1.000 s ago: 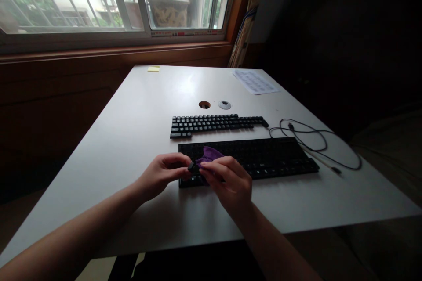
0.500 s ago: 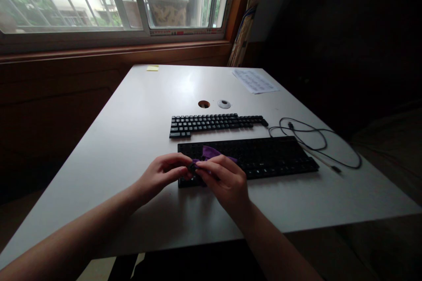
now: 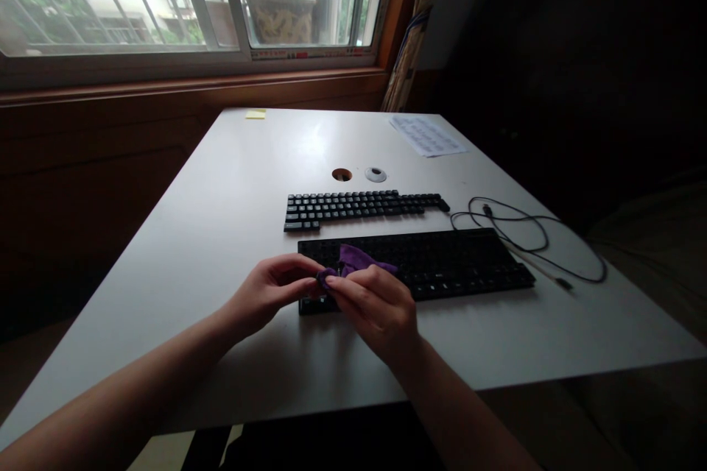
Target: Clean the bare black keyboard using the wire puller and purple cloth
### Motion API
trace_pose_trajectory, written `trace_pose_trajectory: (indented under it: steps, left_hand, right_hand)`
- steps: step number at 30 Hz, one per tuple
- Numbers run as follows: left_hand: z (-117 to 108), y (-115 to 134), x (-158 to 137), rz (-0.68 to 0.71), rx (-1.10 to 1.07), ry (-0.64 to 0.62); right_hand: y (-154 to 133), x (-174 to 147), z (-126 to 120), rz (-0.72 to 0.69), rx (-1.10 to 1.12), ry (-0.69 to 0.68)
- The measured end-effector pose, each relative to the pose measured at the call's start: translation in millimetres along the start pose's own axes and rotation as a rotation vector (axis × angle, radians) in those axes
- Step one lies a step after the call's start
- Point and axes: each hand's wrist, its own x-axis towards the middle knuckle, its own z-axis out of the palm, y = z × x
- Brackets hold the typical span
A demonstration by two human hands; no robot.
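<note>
Above the left end of a black keyboard (image 3: pixel 458 257), my two hands meet fingertip to fingertip. My left hand (image 3: pixel 276 283) pinches a small dark keycap, now mostly covered by cloth. A purple cloth (image 3: pixel 359 259) is in my right hand (image 3: pixel 381 305), its thumb and fingers pressing a fold of it against the keycap. The loose part of the cloth sticks up behind the right fingers, over the keyboard. Many keys look absent from the keyboard's upper area, while a bottom row remains in place. Behind it, loose black keycaps (image 3: pixel 342 206) lie in keyboard-like rows.
A black cable (image 3: pixel 544 235) lies coiled on the right, with a thin stick-like brush (image 3: pixel 563 284) beside it. Printed sheets (image 3: pixel 428 136) and a yellow sticky note (image 3: pixel 255 114) lie at the white table's far side. A round cable hole (image 3: pixel 342 174) and its grey cover (image 3: pixel 375 174) sit mid-table.
The purple cloth has come over the keycap, which showed dark between my fingertips before. My right hand has shifted slightly; the keyboard and loose keycaps have stayed put.
</note>
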Motion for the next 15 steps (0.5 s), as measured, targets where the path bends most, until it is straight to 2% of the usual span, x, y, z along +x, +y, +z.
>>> trace_pose_trajectory:
  steps: [5,9,15]
  left_hand:
    - [-3.0,-4.9,1.7,0.015,-0.141,0.078]
    - [-1.4,-6.0,1.5,-0.007,-0.206,0.038]
    - [2.5,-4.6,1.7,-0.010,-0.246,-0.001]
  right_hand:
    - [-0.2,0.0,-1.4,0.055,-0.008,0.074]
    - [-1.1,1.2,-1.9,0.105,0.003,0.132]
    - [-2.9,2.3,-0.8,0.109,0.022,0.135]
